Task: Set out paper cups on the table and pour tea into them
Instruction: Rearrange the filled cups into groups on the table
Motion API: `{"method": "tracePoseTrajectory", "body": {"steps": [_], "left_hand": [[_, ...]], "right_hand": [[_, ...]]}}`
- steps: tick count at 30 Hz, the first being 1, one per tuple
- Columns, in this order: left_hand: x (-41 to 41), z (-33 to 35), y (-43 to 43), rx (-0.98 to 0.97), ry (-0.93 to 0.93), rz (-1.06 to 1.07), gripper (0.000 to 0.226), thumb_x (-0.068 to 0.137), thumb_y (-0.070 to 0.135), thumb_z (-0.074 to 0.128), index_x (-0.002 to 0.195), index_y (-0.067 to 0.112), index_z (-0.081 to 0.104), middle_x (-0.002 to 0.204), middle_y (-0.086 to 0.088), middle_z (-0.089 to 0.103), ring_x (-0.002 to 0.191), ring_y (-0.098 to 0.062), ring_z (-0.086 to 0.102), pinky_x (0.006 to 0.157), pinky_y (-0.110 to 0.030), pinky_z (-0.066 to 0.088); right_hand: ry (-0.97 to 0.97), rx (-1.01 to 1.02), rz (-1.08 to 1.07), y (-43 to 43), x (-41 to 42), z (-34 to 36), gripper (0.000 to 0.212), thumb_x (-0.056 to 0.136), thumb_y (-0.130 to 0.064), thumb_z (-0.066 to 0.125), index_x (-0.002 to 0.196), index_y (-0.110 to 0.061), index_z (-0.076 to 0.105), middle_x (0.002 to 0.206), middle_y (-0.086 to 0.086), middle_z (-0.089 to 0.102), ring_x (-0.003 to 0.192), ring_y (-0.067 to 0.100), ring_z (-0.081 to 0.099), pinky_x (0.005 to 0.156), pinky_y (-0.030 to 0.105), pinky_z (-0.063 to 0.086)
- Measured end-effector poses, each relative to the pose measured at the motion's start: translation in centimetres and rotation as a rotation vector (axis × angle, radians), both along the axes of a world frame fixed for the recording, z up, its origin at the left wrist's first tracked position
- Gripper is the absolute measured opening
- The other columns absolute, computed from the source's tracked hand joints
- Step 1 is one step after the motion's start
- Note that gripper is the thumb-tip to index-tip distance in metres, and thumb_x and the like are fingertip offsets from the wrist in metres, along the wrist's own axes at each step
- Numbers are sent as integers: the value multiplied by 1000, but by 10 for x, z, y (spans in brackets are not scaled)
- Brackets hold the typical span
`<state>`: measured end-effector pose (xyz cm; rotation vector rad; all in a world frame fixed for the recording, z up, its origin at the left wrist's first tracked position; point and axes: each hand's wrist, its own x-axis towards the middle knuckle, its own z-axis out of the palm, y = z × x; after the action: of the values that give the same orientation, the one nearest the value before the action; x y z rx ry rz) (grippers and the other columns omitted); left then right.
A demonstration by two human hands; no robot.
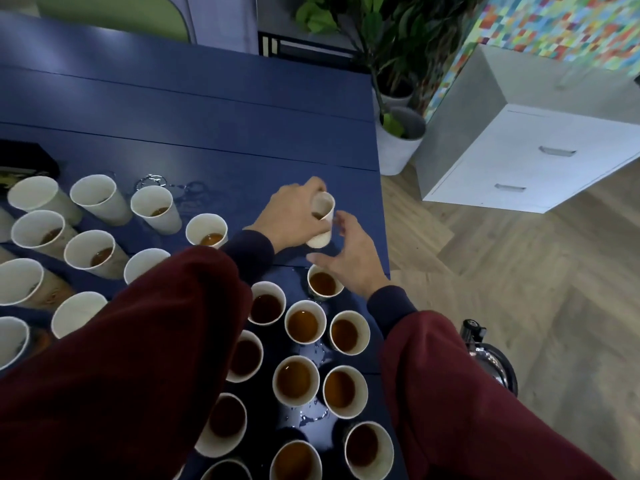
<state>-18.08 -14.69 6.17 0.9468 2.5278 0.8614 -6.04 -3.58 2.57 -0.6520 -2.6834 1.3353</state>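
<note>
Evidently to set it on the tabletop (207,109), my left hand (291,218) gripped a cup (322,220), right hand (348,263) spread wide beside it.

Dim, cool light: pale herringbone wood floor (519,271) runs along the right edge of the dark blue table (207,116), potted plants (398,147) in white pots stand off its far-right corner, then a white two-drawer cabinet (540,161), with a multicoloured mosaic wall panel (554,22) behind.

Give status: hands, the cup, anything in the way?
Left hand grips paper cup, tilted. Right hand open beside it. Filled cup under right hand; spills on table.
</note>
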Motion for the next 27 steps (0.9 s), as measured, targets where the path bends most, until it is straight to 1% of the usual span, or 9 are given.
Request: {"method": "tracePoseTrajectory", "body": {"steps": [4,7,9,12,15,18,20,23,27], "left_hand": [[7,36,19,1,33,-30,44,80,39,72,117,25,51,99,4,64,96,-19,55,76,-29,36],[10,46,29,14,43,-71,65,77,61,67,129,29,46,110,6,61,102,-17,55,83,-33,43],[14,44,31,137,-55,-60,82,76,73,59,143,30,38,126,6,57,110,-14,55,91,-33,46],[19,24,28,263,-209,53,76,87,65,56,148,27,35,139,1,51,118,-14,55,101,-33,44],[25,-7,18,2,-241,23,70,89,59,60,146,27,37,133,-1,52,111,-14,54,103,-37,42],[34,-31,15,-276,-202,-171,79,75,72,61,142,35,40,123,3,50,117,-21,54,103,-40,42],[42,-40,19,-405,-134,-246,75,74,75,60,138,39,46,120,1,50,118,-24,54,100,-39,43],[53,-48,25,-496,-48,-282,63,77,71,62,130,39,55,119,0,50,116,-25,54,91,-38,42],[59,-54,28,-483,3,-269,41,82,53,67,115,29,60,108,2,50,101,-24,58,75,-32,36]], "right_hand": [[194,-57,-128,1,-10,5,68,71,-42,86,126,-26,50,111,-11,67,101,11,65,86,42,56],[286,-36,-206,14,-16,9,61,71,-45,80,119,-21,52,103,-9,69,95,16,68,80,47,57],[303,-55,-226,28,-19,10,61,73,-40,82,121,-18,52,103,-9,68,94,13,68,80,45,58],[275,-58,-260,52,-25,5,55,76,-33,85,118,-17,54,102,-12,67,93,10,66,82,37,56],[209,-24,-264,79,-33,-8,49,77,-27,84,116,-15,56,100,-11,65,96,18,65,84,36,53],[137,66,-254,103,-46,-27,48,73,-36,81,108,-13,59,101,-2,67,96,26,63,83,46,53],[123,131,-249,115,-56,-43,50,69,-41,77,106,-12,60,101,3,68,97,31,61,83,50,52],[116,132,-263,127,-70,-57,47,71,-33,83,108,-12,63,103,3,69,99,32,62,84,47,53],[137,29,-256,133,-85,-69,47,74,-26,86,114,-13,66,105,-3,71,98,19,65,82,29,51]]}}
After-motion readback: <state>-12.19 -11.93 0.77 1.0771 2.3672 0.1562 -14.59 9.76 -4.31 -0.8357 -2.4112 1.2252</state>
